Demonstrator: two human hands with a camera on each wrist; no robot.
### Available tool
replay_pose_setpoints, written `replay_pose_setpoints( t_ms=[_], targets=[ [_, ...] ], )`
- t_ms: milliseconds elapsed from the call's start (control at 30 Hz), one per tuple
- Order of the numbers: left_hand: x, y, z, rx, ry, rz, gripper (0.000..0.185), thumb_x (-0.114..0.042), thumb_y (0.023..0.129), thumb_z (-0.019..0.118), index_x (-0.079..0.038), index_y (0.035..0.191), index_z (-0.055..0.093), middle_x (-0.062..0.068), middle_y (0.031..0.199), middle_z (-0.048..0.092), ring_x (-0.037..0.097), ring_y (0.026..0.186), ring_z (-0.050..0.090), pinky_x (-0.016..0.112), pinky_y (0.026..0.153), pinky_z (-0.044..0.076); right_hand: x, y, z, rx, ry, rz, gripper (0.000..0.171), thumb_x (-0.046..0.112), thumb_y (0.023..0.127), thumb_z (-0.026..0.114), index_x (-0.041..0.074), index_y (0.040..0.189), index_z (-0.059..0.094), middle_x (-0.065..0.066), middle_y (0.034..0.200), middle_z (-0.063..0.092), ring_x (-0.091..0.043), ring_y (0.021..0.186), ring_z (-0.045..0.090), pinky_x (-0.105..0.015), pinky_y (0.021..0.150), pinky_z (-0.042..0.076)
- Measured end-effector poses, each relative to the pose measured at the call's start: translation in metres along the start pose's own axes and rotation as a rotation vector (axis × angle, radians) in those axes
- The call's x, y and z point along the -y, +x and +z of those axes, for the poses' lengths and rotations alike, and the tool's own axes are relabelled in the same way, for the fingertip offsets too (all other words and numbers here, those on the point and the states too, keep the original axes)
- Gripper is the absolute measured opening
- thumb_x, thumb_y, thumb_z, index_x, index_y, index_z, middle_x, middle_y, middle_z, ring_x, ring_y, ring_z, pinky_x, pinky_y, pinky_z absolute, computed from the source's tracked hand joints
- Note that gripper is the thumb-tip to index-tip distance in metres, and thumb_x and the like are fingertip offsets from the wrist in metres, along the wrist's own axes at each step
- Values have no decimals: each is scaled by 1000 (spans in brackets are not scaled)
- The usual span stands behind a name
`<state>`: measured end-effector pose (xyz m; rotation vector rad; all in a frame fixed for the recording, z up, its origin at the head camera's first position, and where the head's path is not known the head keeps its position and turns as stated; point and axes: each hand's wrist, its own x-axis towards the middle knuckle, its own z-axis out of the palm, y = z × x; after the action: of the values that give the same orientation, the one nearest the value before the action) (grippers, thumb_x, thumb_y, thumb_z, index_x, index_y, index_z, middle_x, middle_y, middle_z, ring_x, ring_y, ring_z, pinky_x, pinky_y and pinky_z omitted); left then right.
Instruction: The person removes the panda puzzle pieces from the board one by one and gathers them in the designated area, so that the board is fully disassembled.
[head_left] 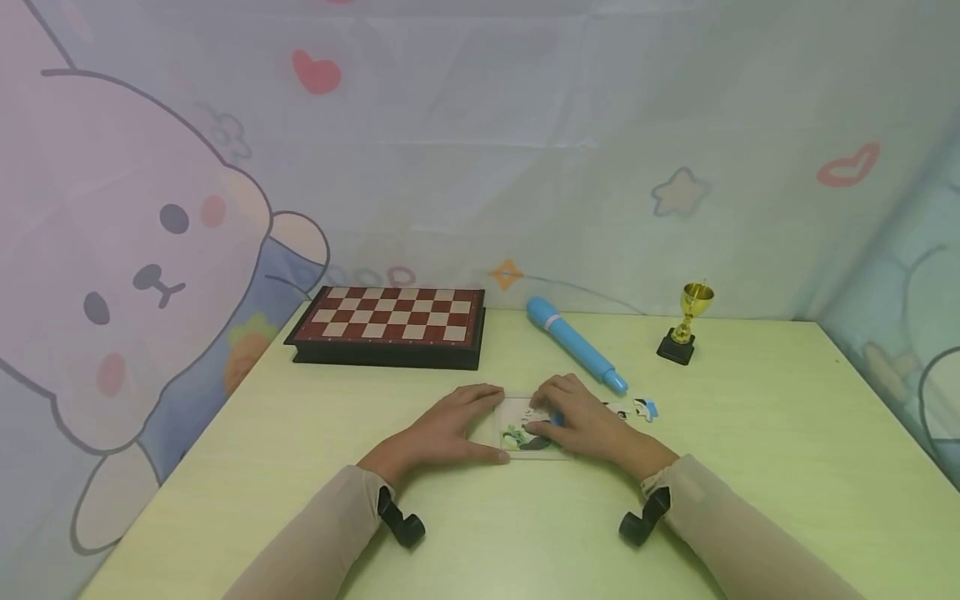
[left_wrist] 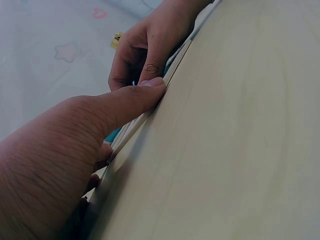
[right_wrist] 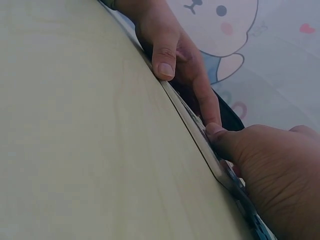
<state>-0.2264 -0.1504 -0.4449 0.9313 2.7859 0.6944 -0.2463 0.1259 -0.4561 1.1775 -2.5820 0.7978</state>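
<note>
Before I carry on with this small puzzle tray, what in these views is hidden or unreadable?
- Picture on the flat clear-framed puzzle tray: head view, mostly covered by the left hand and right hand.
- Loose blue-and-white puzzle pieces: head view, too small to read their shapes.
- Tray face: both wrist views show only its thin edge, seen side-on.
- Small gold trophy cup: any lettering too small.

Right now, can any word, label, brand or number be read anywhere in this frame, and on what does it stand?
None can be read.
The puzzle tray under the left hand and right hand shows only a picture, too small to make out.
The chessboard, blue tube and trophy bear no legible marking.
The backdrop cloth shows only drawings.
</note>
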Motion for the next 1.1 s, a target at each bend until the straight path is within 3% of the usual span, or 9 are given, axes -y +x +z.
replay_pose_setpoints(
  t_ms=[500,733,1100],
  targets=[
    [0,1,-1,-10,16,4,100,-75,80,67,-21,158,35,-9,161,30,16,149,24,44,118,26,-2,1,-1,-3,43,-44,27,35,93,74,16,108,64,5,104,61,-15,95,49,-33,83,45],
    [-1,0,0,-4,7,1,100,-74,80,67,-21,158,35,-8,161,30,17,149,24,45,118,26,-1,-1,0,-6,21,-39,33,36,92,75,12,114,66,1,114,61,-16,105,51,-36,90,48],
    [0,0,0,-9,13,15,100,-74,80,67,-20,158,35,-8,161,30,17,149,24,44,118,26,0,-2,1,-5,42,-18,31,36,92,75,15,110,63,4,112,59,-15,102,49,-35,88,47]
  ],
)
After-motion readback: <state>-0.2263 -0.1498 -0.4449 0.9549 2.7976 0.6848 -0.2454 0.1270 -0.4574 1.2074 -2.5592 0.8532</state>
